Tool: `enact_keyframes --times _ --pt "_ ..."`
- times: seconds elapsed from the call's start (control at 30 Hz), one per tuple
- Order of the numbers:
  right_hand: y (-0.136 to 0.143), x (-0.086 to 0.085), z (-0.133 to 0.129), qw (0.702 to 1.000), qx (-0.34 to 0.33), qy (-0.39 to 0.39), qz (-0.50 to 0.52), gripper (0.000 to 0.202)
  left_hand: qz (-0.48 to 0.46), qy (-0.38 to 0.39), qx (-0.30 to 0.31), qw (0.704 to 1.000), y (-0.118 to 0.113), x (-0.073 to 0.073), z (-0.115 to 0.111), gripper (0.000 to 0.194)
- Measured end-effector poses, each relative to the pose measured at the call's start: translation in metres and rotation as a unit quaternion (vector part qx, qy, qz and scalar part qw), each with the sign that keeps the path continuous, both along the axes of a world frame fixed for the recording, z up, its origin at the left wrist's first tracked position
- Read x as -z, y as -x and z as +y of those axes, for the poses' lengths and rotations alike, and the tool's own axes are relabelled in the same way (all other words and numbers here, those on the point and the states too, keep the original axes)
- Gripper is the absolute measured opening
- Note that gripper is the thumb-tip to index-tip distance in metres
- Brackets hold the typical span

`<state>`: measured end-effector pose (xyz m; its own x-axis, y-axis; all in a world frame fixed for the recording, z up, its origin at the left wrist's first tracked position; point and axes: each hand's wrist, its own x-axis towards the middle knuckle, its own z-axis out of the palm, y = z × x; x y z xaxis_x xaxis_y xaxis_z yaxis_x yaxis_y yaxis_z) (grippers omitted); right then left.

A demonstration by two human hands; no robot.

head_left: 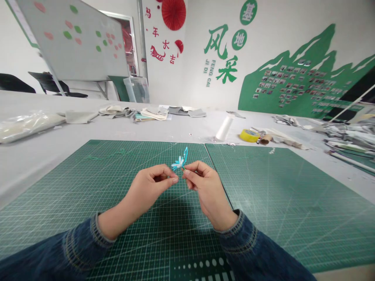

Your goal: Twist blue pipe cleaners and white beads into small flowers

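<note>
Above the left green cutting mat, a small blue and white beaded piece with a pointed blue loop is held up. My right hand pinches its lower end between thumb and fingertips. Just left of it, my left hand has thumb and forefinger pressed together; what they hold, if anything, is too small to make out. The fingertips of both hands are close together but apart.
Behind the mats stand a white thread cone and a roll of yellow tape. Folded fabric pieces line the table's far side. A second green mat lies on the right, a plastic-wrapped bundle far left.
</note>
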<state>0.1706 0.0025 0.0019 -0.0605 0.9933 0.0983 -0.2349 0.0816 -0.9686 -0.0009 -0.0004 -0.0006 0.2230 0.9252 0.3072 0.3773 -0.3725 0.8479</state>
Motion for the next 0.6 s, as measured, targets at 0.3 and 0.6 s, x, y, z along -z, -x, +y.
enact_keyframes --times 0.3,0.6 --pt "0.004 0.006 -0.003 0.971 0.088 -0.079 -0.207 0.010 0.333 -0.436 -0.045 0.835 0.003 -0.009 -0.015 0.012" --pt "0.002 0.008 -0.011 0.822 0.093 -0.292 -0.480 0.018 0.419 -0.467 -0.055 0.777 0.006 -0.020 -0.017 0.015"
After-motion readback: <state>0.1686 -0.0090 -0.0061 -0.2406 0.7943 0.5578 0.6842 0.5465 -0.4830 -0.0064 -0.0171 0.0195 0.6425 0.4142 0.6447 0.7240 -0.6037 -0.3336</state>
